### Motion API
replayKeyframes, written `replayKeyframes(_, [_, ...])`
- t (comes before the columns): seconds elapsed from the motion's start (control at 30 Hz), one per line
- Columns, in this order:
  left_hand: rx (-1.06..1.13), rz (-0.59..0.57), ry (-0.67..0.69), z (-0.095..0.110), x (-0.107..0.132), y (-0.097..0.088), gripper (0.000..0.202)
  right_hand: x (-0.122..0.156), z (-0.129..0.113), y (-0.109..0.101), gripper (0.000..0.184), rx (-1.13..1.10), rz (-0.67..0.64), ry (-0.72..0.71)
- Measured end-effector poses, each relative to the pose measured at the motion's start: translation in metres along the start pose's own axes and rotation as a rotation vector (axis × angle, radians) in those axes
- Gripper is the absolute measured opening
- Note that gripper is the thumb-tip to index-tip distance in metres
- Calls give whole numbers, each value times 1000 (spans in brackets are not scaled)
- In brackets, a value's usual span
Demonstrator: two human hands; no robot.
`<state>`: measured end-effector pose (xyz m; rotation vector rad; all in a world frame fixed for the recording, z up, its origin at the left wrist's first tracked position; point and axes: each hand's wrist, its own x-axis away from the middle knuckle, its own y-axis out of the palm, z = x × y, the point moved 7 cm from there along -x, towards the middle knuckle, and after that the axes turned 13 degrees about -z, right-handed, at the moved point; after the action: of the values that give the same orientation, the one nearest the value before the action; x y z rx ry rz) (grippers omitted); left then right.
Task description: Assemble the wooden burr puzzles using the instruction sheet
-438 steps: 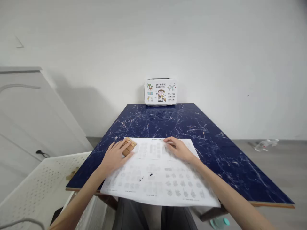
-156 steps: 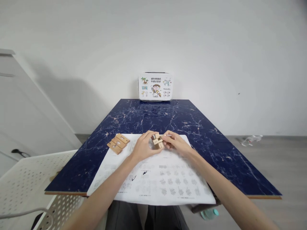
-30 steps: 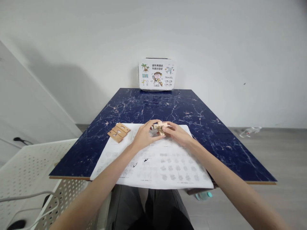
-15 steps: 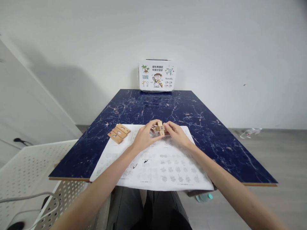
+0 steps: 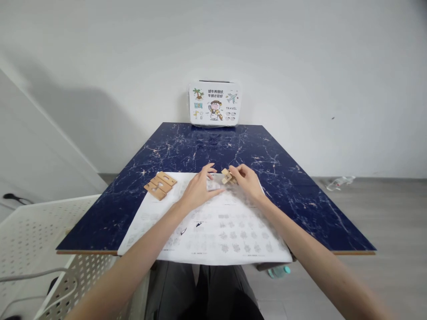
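Fingers of right hand (image 5: 247,180) pinch blocks (image 5: 227,176); left hand (image 5: 196,190) spread, free of blocks; likely step: block manipulation; next move calls for two-handed grip

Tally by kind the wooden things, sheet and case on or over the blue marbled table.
Flat brown wooden plates: 3
Pale wooden block cluster, in the right hand: 1
White printed rectangular sheet: 1
White printed rectangular case: 1
Total: 6

left hand (image 5: 196,189) off the wooden blocks (image 5: 227,177) — now empty, right hand (image 5: 247,180) holding them alone
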<state>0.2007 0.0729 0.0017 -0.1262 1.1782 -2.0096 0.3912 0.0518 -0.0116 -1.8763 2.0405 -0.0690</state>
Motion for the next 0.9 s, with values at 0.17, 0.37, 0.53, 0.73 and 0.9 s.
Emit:
replayKeyframes(0.17, [-60, 15, 21, 2, 1, -1, 70, -1, 13, -33, 36, 7, 269, -22])
replayKeyframes(0.37, [-122, 14, 27, 5, 4, -4, 54, 5, 11, -51, 31, 159, 417, 84])
replayKeyframes(0.53, [-142, 8, 44, 8, 7, -4, 46, 22, -39, -23, 20, 352, 317, -280])
replayKeyframes(0.73, [-149, 12, 66, 12, 8, -6, 33, 28, -50, 40, 18, 577, -239, -467])
replayKeyframes(0.9, [-285, 26, 70, 16, 11, -11, 24, 20, -29, 52, 30, 580, -403, -302])
